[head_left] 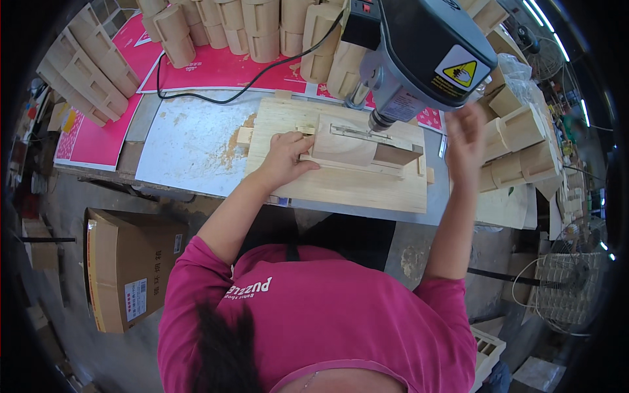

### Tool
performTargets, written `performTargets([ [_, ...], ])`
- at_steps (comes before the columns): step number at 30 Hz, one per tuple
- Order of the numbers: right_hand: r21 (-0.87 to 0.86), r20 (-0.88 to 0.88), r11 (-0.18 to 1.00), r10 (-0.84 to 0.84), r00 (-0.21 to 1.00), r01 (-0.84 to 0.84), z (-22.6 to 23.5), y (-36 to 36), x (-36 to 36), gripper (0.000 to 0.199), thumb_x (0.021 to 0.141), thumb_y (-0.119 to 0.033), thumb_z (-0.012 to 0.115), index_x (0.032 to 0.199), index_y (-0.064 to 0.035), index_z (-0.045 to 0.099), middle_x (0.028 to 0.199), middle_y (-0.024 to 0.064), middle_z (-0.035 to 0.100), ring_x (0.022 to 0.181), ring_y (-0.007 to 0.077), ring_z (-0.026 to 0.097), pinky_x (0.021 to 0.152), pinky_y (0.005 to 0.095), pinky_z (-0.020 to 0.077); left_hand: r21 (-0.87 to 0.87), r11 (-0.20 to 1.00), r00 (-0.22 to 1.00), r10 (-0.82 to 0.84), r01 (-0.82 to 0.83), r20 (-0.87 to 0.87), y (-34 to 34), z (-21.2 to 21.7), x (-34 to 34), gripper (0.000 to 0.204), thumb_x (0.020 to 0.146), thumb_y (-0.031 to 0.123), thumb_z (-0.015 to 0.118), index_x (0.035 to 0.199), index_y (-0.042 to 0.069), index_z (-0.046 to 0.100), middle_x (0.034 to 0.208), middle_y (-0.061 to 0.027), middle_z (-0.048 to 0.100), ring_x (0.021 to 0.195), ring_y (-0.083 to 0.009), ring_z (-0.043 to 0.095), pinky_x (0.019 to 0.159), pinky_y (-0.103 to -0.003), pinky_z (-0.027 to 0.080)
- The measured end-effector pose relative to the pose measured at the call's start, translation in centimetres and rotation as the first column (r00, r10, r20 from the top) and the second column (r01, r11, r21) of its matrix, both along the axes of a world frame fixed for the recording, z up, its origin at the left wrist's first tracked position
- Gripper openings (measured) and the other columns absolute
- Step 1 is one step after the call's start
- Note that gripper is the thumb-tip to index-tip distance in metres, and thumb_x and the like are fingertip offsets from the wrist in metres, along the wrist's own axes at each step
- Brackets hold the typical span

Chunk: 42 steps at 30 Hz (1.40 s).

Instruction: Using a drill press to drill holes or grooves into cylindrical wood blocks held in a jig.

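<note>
On a pale wooden board (347, 190) lies a wooden box-like workpiece (347, 148) with a slot along its top and a hollow at its right end. My left hand (285, 157) grips the workpiece's left end, thumb toward me and fingers on the far side. Over the slot stands the chuck (379, 122) of a drill press (426, 52); whether its bit touches the wood I cannot tell. My right hand (466, 137) is raised beside the right of the drill head, smeared by motion. What its fingers touch is hidden.
Stacked curved wooden pieces (262, 29) line the back of the table. More stand at the left (88, 65) and right (517, 147). A black cable (242, 95) crosses the pink sheet (216, 75). Sawdust lies left of the board. A cardboard box (124, 268) sits on the floor.
</note>
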State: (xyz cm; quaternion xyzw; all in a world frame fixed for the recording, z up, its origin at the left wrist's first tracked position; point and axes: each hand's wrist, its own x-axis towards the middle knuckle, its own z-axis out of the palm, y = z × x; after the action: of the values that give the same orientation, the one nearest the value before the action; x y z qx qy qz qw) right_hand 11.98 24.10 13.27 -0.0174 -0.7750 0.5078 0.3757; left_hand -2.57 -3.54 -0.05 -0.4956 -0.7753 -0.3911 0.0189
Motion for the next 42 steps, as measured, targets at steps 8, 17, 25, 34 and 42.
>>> performTargets([
  [8,0.396,0.004,0.874,-0.308,0.951,0.282,10.0,2.4,-5.3,0.036,0.091,-0.03,0.045,0.108,-0.0004,0.056,0.091,0.0094,0.06,0.083,0.0154,0.056,0.072,0.0259,0.0427,-0.026,0.999,0.999,-0.02,0.019,-0.026,0.3,0.2,0.0,0.049,0.063,0.028,0.074,0.105,0.01,0.057,0.079,-0.0027,0.051,0.082,-0.0227,0.05,0.073,-0.037,0.03],
  [17,0.55,-0.111,0.704,-0.471,0.875,0.449,7.7,-6.3,1.8,0.019,0.088,-0.012,0.05,0.076,0.0011,0.057,0.058,0.0113,0.048,0.052,0.0183,0.047,0.05,0.0281,0.0368,-0.059,0.998,0.999,0.001,-0.003,-0.038,-0.1,0.3,0.2,0.049,0.064,0.028,0.073,0.107,0.011,0.057,0.076,-0.0022,0.051,0.08,-0.022,0.051,0.073,-0.036,0.03],
  [25,0.32,-0.096,0.868,-0.37,0.924,0.38,-2.4,-7.0,3.2,0.018,0.086,-0.001,0.045,0.093,0.0047,0.06,0.067,0.0105,0.054,0.059,0.017,0.052,0.055,0.0268,0.0406,-0.063,0.998,0.998,-0.008,0.005,-0.058,0.1,0.9,0.2,0.052,0.064,0.028,0.073,0.111,0.011,0.057,0.075,-0.0014,0.051,0.076,-0.0199,0.051,0.073,-0.035,0.031],
  [34,0.393,-0.228,0.857,-0.26,0.938,0.333,-4.7,-5.8,1.7,0.013,0.081,0.003,0.049,0.088,0.0043,0.059,0.07,0.0125,0.055,0.06,0.0207,0.051,0.054,0.029,0.039,-0.058,0.998,0.996,0.008,-0.014,-0.091,0.0,0.8,0.3,0.05,0.065,0.03,0.073,0.108,0.01,0.059,0.073,-0.0006,0.051,0.073,-0.0183,0.052,0.074,-0.035,0.031],
  [42,0.375,-0.248,0.82,-0.361,0.899,0.432,10.0,-3.5,-3.6,0.023,0.084,-0.014,0.053,0.067,0.0014,0.05,0.053,0.0061,0.042,0.051,0.0107,0.038,0.048,0.0257,0.0329,-0.08,0.993,0.987,0.077,-0.088,-0.139,1.5,1.2,1.7,0.049,0.063,0.031,0.073,0.106,0.011,0.06,0.073,-0.0002,0.053,0.073,-0.018,0.052,0.071,-0.035,0.029],
])
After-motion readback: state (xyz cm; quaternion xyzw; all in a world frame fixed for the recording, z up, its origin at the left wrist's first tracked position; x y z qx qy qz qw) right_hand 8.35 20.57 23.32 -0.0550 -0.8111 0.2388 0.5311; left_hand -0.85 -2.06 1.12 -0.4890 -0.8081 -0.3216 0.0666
